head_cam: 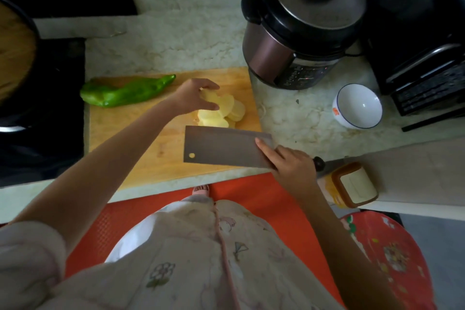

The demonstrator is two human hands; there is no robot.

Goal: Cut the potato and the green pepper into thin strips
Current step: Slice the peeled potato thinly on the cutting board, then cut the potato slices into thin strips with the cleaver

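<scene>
Potato slices [226, 108] and a whole green pepper [125, 92] on a wooden cutting board [156, 143].
A white bowl [358, 106] stands mouth-up on the marbled counter [302, 113], near a lidded pressure cooker [302, 22]. The pepper lies crosswise at the board's far left, tapered tip pointing right toward the overlapping slices. The left hand [193, 95] has its fingers curled around them. The right hand [289, 166] grips the cleaver [221, 146], held broadside up over the board's near right. A red mat [251, 189] covers the floor.

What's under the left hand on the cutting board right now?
Overlapping potato slices lie on the cutting board, gripped by the left hand. The hand covers the pile's left end, so any uncut piece there cannot be seen. The right hand holds the cleaver.
</scene>
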